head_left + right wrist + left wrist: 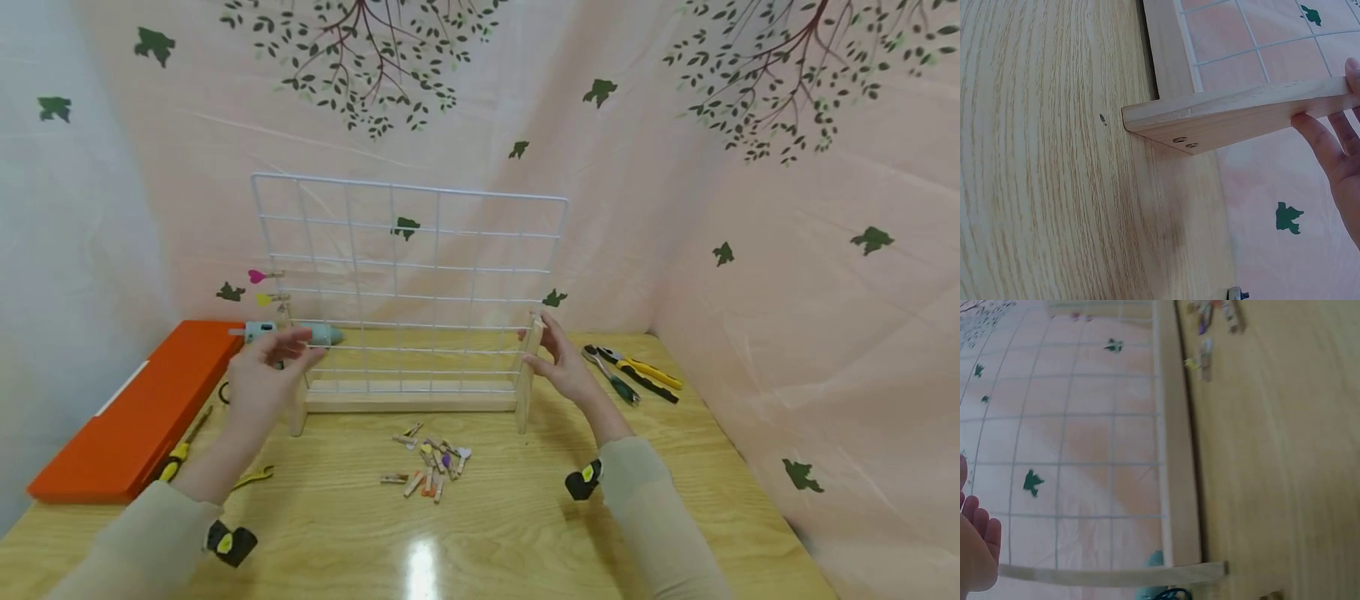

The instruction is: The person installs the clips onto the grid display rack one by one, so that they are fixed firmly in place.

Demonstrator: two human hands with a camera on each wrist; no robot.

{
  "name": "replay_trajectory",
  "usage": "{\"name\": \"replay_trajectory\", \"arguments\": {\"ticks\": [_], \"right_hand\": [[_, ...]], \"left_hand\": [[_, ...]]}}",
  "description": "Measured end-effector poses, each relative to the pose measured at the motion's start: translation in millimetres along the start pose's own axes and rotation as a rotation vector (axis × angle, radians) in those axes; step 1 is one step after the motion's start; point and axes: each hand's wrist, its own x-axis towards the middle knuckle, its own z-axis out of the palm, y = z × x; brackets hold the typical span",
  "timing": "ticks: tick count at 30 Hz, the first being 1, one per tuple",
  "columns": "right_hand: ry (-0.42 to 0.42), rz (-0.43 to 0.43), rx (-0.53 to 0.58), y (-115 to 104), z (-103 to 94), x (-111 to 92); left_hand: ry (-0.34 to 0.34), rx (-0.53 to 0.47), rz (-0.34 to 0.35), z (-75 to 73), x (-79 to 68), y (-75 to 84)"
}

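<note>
A white wire grid (pixel 416 271) stands upright in a wooden frame with a bottom rail (pixel 412 403) and side posts. My right hand (pixel 562 362) grips the upper part of the right post (pixel 1241 112), fingers on one side and thumb on the other. My left hand (pixel 266 371) is at the left post (pixel 1116 575), overlapping it in the head view; its thumb and fingertips are apart with nothing visible between them. A pink heart clothespin (pixel 258 276) and a yellow clothespin (pixel 266 298) are at the grid's left edge.
Several small wooden clothespins (pixel 431 458) lie in a pile before the frame. An orange case (pixel 135 408), a yellow-handled screwdriver (pixel 176 458) and a blue glue gun (pixel 322 335) are on the left. Yellow-handled pliers (pixel 652 372) and a green-handled tool (pixel 618 385) lie right.
</note>
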Motion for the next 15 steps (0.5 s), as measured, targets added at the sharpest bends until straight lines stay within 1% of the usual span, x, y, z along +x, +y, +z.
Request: {"name": "replay_trajectory", "arguments": {"ticks": [3, 8, 10, 12, 15], "right_hand": [[-0.003, -0.01, -0.005, 0, -1.0, 0], [-0.009, -0.009, 0.01, 0, -1.6, 0], [-0.007, 0.0, 0.008, -1, -1.7, 0], [-0.007, 0.003, -0.001, -1, -1.9, 0], [-0.005, 0.003, -0.015, -1, -1.9, -1]], "left_hand": [[-0.177, 0.051, 0.053, 14.8, -20.5, -9.3], [-0.408, 0.107, 0.176, 39.0, -47.9, -22.2], [-0.509, 0.138, 0.216, 47.7, -55.6, -28.1], [-0.63, 0.16, 0.234, 55.0, -61.8, -33.0], [-0.814, 0.142, 0.249, 63.6, -67.3, -39.5]]}}
